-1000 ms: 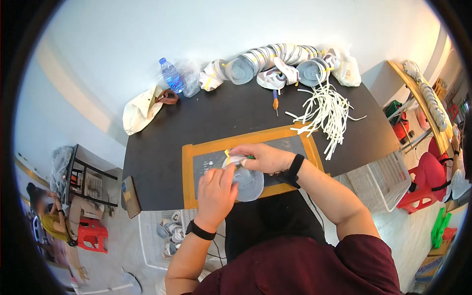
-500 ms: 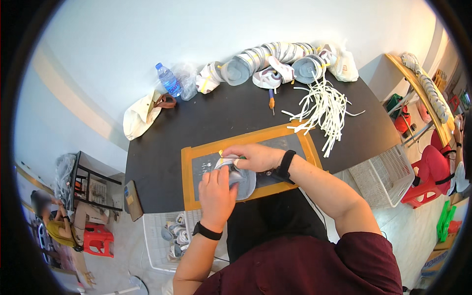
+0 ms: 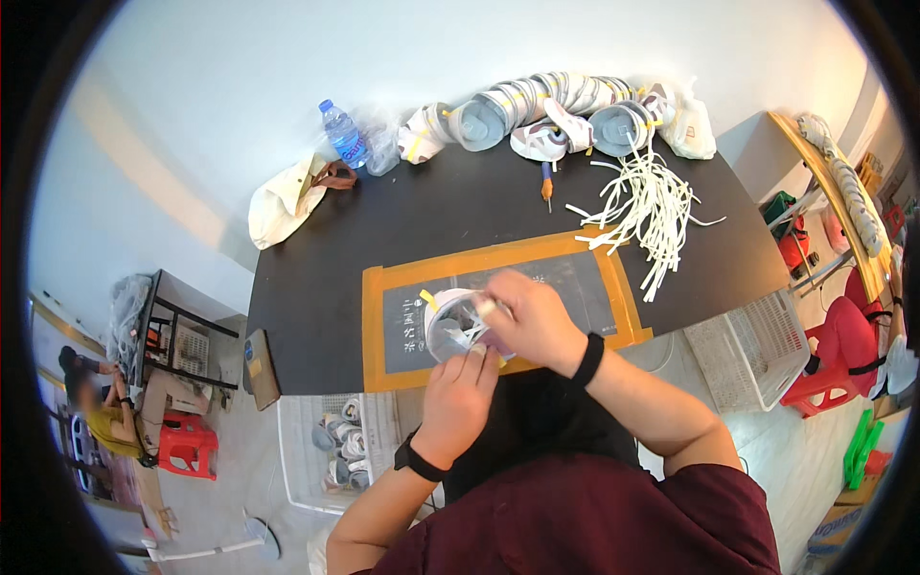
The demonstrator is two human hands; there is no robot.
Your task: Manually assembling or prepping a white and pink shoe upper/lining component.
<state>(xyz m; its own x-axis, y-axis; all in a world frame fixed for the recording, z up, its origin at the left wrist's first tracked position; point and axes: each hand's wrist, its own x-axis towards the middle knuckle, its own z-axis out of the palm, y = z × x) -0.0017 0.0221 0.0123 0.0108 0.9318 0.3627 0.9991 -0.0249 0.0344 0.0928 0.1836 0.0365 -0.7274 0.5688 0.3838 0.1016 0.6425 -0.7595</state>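
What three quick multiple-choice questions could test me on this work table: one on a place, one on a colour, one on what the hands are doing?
1. Where does the water bottle stand?
A. at the table's far left edge
B. on the orange-framed mat
C. in the white basket

2. What colour is the frame of the mat?
A. green
B. orange
C. blue

3. How is the small pale shoe held?
A. lying untouched
B. by one hand only
C. between both hands

Answers: 1 A, it stands by the cloth bag near the wall. 2 B, an orange border rings the dark mat. 3 C, the left hand and right hand both grip it.
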